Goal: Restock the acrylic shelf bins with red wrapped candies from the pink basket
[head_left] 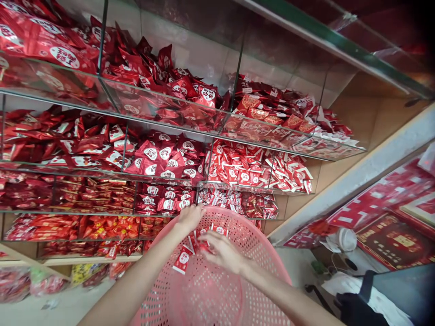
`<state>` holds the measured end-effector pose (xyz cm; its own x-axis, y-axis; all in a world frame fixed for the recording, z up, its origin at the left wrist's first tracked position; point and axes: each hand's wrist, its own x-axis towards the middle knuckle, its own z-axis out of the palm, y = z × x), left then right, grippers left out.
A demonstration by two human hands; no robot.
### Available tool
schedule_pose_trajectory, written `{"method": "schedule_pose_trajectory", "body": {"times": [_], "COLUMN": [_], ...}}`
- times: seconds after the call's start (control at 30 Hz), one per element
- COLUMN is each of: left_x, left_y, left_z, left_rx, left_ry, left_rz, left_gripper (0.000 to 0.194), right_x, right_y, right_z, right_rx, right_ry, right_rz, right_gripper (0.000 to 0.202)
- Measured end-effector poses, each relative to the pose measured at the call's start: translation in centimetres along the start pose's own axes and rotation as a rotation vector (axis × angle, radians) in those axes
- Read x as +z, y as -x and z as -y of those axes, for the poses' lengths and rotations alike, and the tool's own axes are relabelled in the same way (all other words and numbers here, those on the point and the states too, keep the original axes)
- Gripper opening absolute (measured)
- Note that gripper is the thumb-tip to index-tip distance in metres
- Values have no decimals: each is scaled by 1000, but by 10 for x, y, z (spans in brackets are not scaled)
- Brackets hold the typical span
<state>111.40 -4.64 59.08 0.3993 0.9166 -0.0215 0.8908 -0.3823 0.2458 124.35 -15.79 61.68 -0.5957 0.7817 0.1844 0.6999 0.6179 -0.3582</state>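
Note:
My left hand (pixel 190 216) is closed over the far rim of a pink perforated plastic basket (pixel 272 256). Inside the basket reaches my right hand (pixel 222 251), its fingers curled around small red packets that are partly hidden under them. A red and white packet (pixel 182 259) lies against the basket's far wall, left of that hand. Another such packet (pixel 220 230) shows just beyond the right fingers. Much of the basket floor is bare pink mesh.
Glass-fronted shelves with dividers rise ahead, filled with red packets (pixel 165 154) and small red-white packets (pixel 239 165). Bagged goods (pixel 86 274) lie below at left. On the right are a white roll (pixel 346 239), a red and gold box (pixel 399 240) and a black strap (pixel 367 285).

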Motion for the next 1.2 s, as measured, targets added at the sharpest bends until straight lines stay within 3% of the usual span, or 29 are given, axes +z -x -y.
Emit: {"method": "schedule_pose_trajectory", "body": {"times": [0.13, 0.3, 0.57, 0.73, 0.97, 1.2], "left_x": [-1, -4, -5, -3, -1, -3], "left_y": [3, 4, 3, 2, 3, 3], "left_z": [-1, -2, -1, -1, 0, 0], "left_rx": [2, -3, -8, 2, -18, 6], "left_ry": [-8, -19, -12, -9, -5, -31], "left_rz": [-17, -18, 4, -1, 3, -10], "left_gripper": [41, 40, 40, 41, 42, 44], "right_x": [47, 73, 99, 97, 99, 86], "right_y": [-9, -30, -16, -9, -9, 2], "right_z": [-11, -16, -32, -32, -34, -13], "right_rx": [-280, -481, -419, -406, -259, -166], "right_ry": [324, 547, 570, 572, 563, 561], "right_rz": [213, 177, 136, 119, 134, 122], "right_gripper": [23, 13, 20, 23, 16, 12]}}
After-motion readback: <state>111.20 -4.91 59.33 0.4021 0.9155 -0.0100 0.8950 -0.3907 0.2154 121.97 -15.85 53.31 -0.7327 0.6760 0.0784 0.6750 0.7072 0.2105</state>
